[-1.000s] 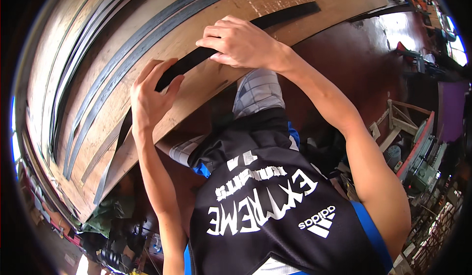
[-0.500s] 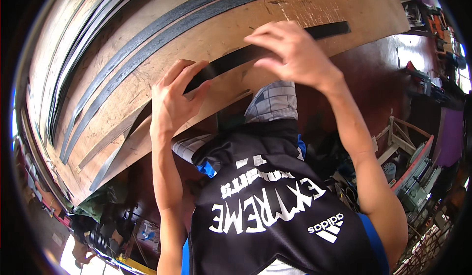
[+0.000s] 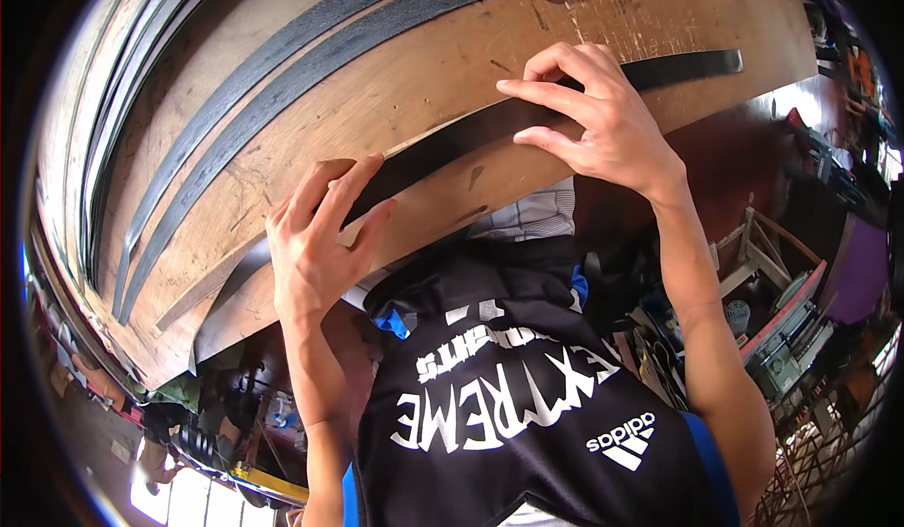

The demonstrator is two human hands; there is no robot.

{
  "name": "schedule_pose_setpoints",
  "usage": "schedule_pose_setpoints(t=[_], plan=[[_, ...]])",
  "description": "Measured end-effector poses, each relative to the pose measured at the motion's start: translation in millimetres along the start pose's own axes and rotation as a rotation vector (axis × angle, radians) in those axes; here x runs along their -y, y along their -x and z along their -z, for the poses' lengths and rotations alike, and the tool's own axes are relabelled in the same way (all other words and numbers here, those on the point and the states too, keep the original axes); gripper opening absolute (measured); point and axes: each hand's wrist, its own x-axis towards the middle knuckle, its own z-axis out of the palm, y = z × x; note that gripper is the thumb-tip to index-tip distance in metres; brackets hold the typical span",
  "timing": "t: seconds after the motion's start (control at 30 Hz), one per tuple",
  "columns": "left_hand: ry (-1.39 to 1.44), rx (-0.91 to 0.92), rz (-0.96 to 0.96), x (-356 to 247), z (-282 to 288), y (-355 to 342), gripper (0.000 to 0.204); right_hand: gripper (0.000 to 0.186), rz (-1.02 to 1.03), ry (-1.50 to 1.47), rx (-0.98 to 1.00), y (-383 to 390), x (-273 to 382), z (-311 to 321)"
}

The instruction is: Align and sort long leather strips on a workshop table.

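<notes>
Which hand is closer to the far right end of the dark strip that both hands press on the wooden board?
The right hand. It presses the dark strip near its middle, closer to the right end. The left hand rests further down the strip, toward its left end.

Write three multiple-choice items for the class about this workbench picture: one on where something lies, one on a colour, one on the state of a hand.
1. Where does the dark strip under the hands lie?
A. Along the near edge of the wooden board
B. On the floor
C. Rolled up on a shelf

2. What colour are the long strips on the board?
A. Yellow
B. Black
C. White

3. How is the right hand set?
A. Closed in a fist above the board
B. Hanging at the person's side
C. Fingers spread, pressing on the strip

Answers:
1 A: the strip runs beside the board's near edge, under both hands.
2 B: every strip looks black against the pale wood.
3 C: its fingers rest open on the strip, as do those of the left hand.
</notes>
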Motion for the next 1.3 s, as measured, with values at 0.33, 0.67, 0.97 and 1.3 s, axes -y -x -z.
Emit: schedule_pose_setpoints(t=[0.33, 0.67, 0.97, 1.3], plan=[[0.078, -0.079, -0.064, 12, -14, -5, 0.05, 0.042, 0.036, -0.038, -0.004, -8, -7, -12], [0.067, -0.06, -0.088, 21, -16, 1, 0.046, 0.039, 0.075, -0.033, -0.011, -13, 0, -27], [0.056, -0.048, -0.098, 22, -16, 0, 0.044, 0.03, 0.109, -0.056, -0.041, -17, 7, -37], [0.077, -0.054, -0.085, 23, -16, -1, 0.045, 0.028, 0.104, -0.042, -0.042, -17, 10, -39]])
